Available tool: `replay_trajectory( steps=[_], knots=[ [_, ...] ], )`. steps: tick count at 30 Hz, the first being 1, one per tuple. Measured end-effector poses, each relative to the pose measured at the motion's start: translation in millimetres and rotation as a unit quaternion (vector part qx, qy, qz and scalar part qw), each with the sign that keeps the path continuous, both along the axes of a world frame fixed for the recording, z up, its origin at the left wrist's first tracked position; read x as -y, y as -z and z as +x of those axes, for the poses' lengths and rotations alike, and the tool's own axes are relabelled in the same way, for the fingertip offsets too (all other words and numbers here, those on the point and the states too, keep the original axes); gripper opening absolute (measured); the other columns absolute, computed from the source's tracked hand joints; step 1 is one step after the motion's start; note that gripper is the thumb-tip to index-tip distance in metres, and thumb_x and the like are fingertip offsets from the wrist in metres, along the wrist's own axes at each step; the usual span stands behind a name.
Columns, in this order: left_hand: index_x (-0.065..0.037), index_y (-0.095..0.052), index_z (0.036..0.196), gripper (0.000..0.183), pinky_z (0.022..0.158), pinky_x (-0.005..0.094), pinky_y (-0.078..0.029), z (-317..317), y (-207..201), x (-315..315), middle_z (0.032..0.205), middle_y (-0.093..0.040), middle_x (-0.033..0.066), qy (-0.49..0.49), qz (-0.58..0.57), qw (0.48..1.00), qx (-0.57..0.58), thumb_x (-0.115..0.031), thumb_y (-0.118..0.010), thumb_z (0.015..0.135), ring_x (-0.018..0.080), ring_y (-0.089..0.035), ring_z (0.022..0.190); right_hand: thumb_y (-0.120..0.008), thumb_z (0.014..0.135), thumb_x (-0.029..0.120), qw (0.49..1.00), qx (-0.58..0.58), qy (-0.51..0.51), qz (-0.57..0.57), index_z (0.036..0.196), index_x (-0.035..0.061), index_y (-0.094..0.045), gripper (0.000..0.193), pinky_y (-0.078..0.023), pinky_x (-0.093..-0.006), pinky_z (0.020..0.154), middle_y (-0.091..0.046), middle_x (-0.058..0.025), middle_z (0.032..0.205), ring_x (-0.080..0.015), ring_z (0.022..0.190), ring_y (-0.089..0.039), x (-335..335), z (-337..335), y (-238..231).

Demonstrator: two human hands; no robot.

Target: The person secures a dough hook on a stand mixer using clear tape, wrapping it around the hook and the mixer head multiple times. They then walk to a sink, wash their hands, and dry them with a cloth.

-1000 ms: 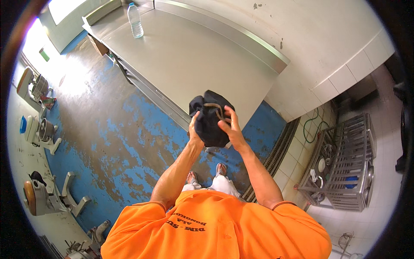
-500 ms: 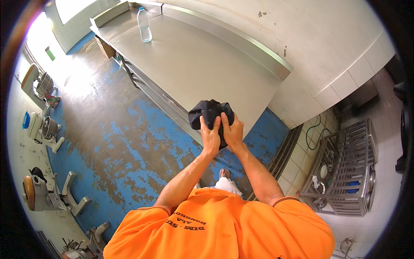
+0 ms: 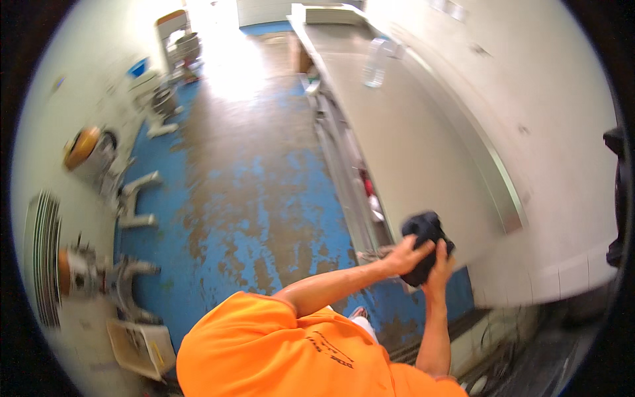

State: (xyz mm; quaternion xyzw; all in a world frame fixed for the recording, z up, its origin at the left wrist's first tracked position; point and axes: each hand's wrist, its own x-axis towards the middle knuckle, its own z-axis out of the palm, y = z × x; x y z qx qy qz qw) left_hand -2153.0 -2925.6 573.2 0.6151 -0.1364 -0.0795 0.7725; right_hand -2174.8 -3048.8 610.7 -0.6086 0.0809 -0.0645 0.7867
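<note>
A dark, bunched-up cloth (image 3: 423, 228) is gripped between both hands, above the near end of the steel table (image 3: 410, 159). My left hand (image 3: 402, 255) holds it from the left, with fingers and thumb pressed on the folds. From the right side, my right hand (image 3: 439, 270) has its thumb up against the same cloth. Motion softens the outlines, and the fingertips behind the cloth are hidden.
A clear plastic bottle (image 3: 376, 63) stands toward the table's far end. Stand mixers (image 3: 86, 155) line the left wall, with a cream plastic crate (image 3: 142, 347) at lower left. The blue floor (image 3: 264, 218) is worn and patchy.
My view has swung to the left, so the table and bottle appear further right. Both hands still hold the cloth, which appears lower and further right in the picture.
</note>
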Motion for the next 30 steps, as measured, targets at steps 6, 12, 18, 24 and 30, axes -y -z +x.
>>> replay_trajectory(
  steps=[6, 12, 18, 24, 30],
  knots=[
    [-0.005, -0.038, 0.143, 0.065, 0.103, 0.0365, -0.044, -8.3, 7.0, 3.1, 0.131, -0.054, 0.0121, 0.008, -0.142, 0.988, -0.052, -0.049, -0.055, 0.098, 0.0228, -0.052, 0.120, -0.062, 0.097, 0.038, 0.987, 0.049, -0.070, -0.134, 0.115, -0.0027, -0.060, 0.045, -0.055, -0.0353, 0.078, -0.063, -0.0096, 0.107, -0.0195, 0.092, -0.064, 7.4, -10.5, 0.6],
    [-0.004, -0.044, 0.133, 0.071, 0.093, 0.0354, -0.049, -16.1, 8.8, 2.9, 0.119, -0.056, 0.0094, 0.040, -0.274, 0.951, -0.140, -0.052, -0.069, 0.088, 0.0183, -0.055, 0.108, -0.059, 0.096, 0.044, 0.988, 0.003, -0.156, -0.002, 0.131, 0.0006, -0.048, 0.057, -0.056, -0.0365, 0.082, -0.058, -0.0117, 0.118, -0.0223, 0.101, -0.063, 2.5, -10.4, 22.8],
    [-0.002, -0.057, 0.114, 0.054, 0.084, 0.0317, -0.052, -18.1, 7.2, -8.8, 0.099, -0.063, 0.0065, -0.039, -0.273, 0.954, -0.114, -0.045, -0.073, 0.086, 0.0167, -0.061, 0.093, -0.053, 0.098, 0.052, 0.972, 0.129, -0.095, -0.173, 0.138, -0.0015, -0.041, 0.068, -0.050, -0.0405, 0.095, -0.049, -0.0159, 0.132, -0.0288, 0.117, -0.055, -13.6, -30.4, 54.2],
    [-0.003, -0.060, 0.111, 0.048, 0.080, 0.0321, -0.053, -20.0, -1.0, -9.2, 0.100, -0.064, 0.0055, -0.098, -0.297, 0.942, -0.123, -0.045, -0.070, 0.090, 0.0158, -0.062, 0.090, -0.052, 0.099, 0.052, 0.927, 0.157, -0.084, -0.331, 0.140, -0.0002, -0.042, 0.067, -0.044, -0.0450, 0.101, -0.050, -0.0178, 0.134, -0.0314, 0.120, -0.053, -17.4, -20.5, 31.6],
    [-0.008, -0.063, 0.109, 0.048, 0.073, 0.0332, -0.056, -23.3, 7.5, 0.3, 0.095, -0.066, 0.0059, 0.008, -0.467, 0.841, -0.274, -0.053, -0.064, 0.092, 0.0172, -0.065, 0.082, -0.058, 0.099, 0.043, 0.959, 0.116, -0.124, -0.226, 0.129, -0.0025, -0.053, 0.055, -0.050, -0.0354, 0.087, -0.060, -0.0133, 0.119, -0.0235, 0.107, -0.060, -24.0, -12.6, 14.9]
  ],
)
